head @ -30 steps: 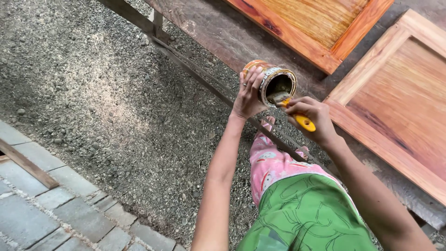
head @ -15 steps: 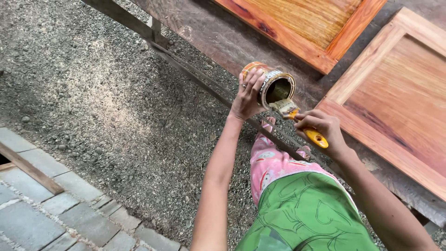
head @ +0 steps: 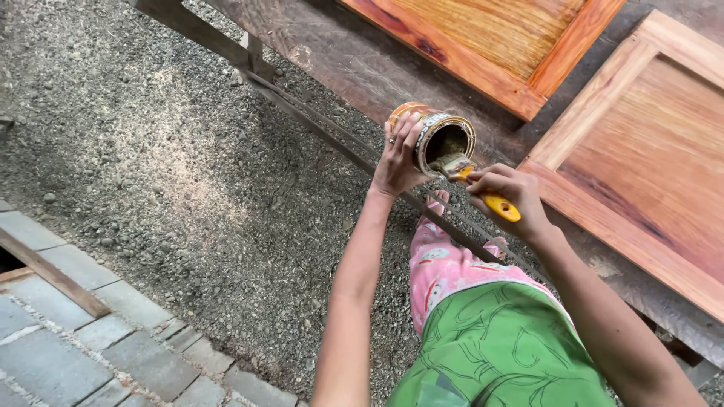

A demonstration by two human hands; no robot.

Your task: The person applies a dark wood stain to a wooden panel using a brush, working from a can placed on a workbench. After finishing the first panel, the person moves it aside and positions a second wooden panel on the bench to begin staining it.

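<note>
Tin can, tilted, gripped by left hand; right hand fingers hold yellow-handled brush dipped inside.

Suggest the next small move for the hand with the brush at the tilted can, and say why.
Probably draw the brush out across the rim of the can to wipe off excess. The right hand has the bristles inside the can's mouth, the left hand tilts the can toward it, and the unfinished panel lies just beside.

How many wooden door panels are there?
2. One glossy orange panel lies at the top, and one paler panel lies on the right. Both run past the picture's edge, so more may be hidden.
</note>
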